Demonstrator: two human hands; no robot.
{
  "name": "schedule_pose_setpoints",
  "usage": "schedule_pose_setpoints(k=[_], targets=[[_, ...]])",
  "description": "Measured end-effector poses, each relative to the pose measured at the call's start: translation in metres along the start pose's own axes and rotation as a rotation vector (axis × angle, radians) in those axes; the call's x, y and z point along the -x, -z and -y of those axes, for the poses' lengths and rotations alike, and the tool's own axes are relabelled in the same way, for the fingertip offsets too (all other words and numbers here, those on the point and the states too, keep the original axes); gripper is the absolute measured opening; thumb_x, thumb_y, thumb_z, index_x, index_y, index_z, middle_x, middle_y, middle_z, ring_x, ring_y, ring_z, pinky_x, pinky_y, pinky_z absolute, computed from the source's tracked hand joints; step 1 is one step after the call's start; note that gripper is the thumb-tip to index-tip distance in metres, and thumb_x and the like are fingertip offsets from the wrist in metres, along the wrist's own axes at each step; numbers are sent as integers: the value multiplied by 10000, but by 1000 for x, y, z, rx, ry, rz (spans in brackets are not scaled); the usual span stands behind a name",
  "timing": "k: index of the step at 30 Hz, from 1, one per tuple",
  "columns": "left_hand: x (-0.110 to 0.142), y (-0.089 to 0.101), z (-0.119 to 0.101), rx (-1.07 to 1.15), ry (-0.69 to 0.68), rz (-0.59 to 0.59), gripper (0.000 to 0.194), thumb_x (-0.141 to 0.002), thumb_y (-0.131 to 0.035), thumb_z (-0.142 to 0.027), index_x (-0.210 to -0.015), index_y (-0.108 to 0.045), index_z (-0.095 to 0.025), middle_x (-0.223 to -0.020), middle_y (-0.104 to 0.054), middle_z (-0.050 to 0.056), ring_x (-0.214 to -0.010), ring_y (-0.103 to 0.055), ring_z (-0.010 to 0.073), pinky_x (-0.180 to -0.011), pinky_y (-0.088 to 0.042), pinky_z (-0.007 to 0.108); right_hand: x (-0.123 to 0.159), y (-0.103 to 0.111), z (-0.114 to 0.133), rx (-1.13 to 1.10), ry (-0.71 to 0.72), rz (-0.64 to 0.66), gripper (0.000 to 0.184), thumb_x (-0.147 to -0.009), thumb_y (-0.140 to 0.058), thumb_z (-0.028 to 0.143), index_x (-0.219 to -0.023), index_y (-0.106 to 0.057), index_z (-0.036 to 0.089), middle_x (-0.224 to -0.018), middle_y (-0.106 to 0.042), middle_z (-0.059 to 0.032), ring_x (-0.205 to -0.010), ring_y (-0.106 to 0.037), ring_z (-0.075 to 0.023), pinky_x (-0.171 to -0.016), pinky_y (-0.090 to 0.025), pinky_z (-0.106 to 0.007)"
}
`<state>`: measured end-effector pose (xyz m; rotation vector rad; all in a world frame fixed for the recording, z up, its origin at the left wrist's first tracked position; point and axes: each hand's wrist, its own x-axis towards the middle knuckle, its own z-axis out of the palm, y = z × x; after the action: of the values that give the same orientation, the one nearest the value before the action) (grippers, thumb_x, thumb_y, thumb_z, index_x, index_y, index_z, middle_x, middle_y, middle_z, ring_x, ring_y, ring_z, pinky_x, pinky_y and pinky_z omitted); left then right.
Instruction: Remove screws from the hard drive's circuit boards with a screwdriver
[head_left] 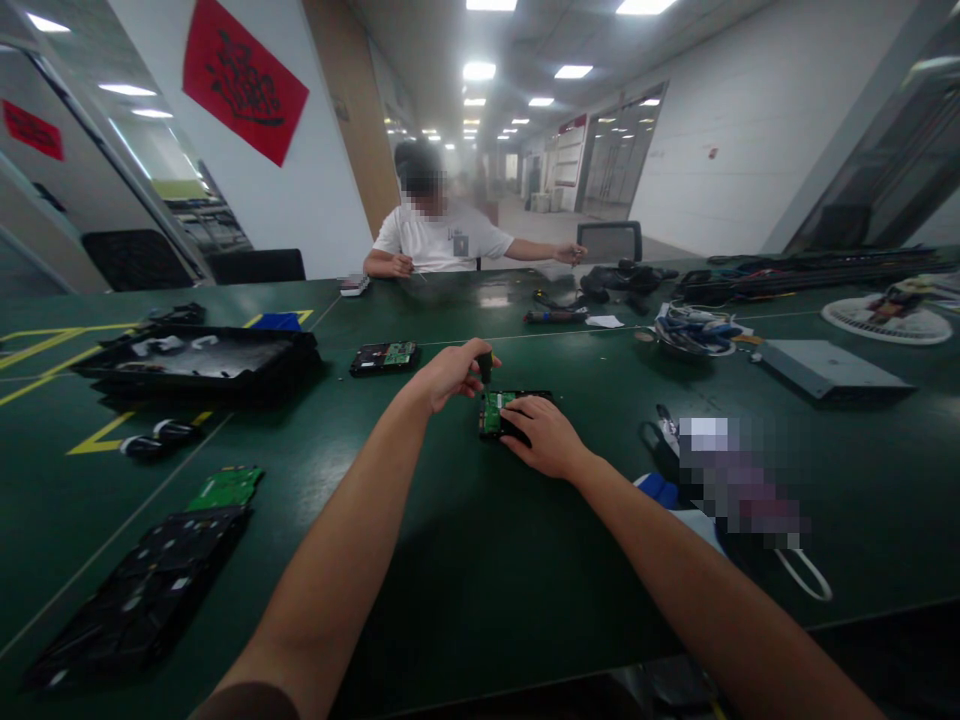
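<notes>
My feed shows a black tray (217, 362) and a second circuit-board unit (384, 357) leftward on the desk (480, 560), a metal box (832, 368) rightward. My left hand (448, 376) reaches forward, fingers pinching a dark screwdriver (486, 368) above the black-and-green unit (492, 412) mid-desk; my right hand (546, 432) rests on it, thumb spread.

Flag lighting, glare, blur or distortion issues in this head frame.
Head view: ceiling lights blown out; green table shows pale sheen near its far edge, shadow darkening its near part; right wall leans, as with a wide lens; dark tool in left hand too soft for fine detail; item at right pixelated.
</notes>
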<state>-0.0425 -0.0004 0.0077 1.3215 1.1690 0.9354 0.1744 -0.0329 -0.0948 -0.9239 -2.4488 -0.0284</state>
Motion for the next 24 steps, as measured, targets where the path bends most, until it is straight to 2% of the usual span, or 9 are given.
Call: schedule_pose_setpoints(k=[4,7,14,18,24], targets=[[-2,-3,-1,-77,-86,-116,350,-837,-566,-440,-900,-740,-143,-866,-664,118,-567,-589,156,-475,-400,270,0,0,0,6,4,3,413,-956,-588,383,-1326,-608,202,-1295,-604,-134,-1237,-535,-296,-1116,-380,-553],[-2,-4,-2,-125,-127,-150,312,-837,-573,-410,-884,-734,-148,-888,-685,126,-544,-582,150,-458,-387,268,0,0,-1,-4,9,1,409,-951,-595,381,-1320,-614,206,-1290,-610,-136,-1232,-539,-300,-1106,-388,-557],[4,-6,-5,-57,-97,-54,307,-856,-565,-406,-947,-722,-159,-986,-677,128,-526,-598,130,-451,-393,258,0,-1,-1,-9,8,-4,406,-947,-600,386,-1313,-618,212,-1290,-613,-135,-1227,-544,-299,-1097,-391,-568],[5,-6,-5,13,-88,-25,298,-845,-561,-381,-1000,-702,-169,-1070,-673,130,-559,-643,150,-460,-428,266,0,0,-1,0,9,0,399,-954,-590,383,-1310,-618,205,-1297,-611,-133,-1230,-540,-296,-1109,-385,-555],[1,-8,-4,151,-50,19,265,-854,-538,-358,-980,-657,-158,-1006,-708,130,-606,-665,163,-537,-483,279,0,0,0,10,4,1,400,-961,-578,385,-1315,-613,202,-1293,-611,-131,-1228,-540,-296,-1115,-380,-553]])
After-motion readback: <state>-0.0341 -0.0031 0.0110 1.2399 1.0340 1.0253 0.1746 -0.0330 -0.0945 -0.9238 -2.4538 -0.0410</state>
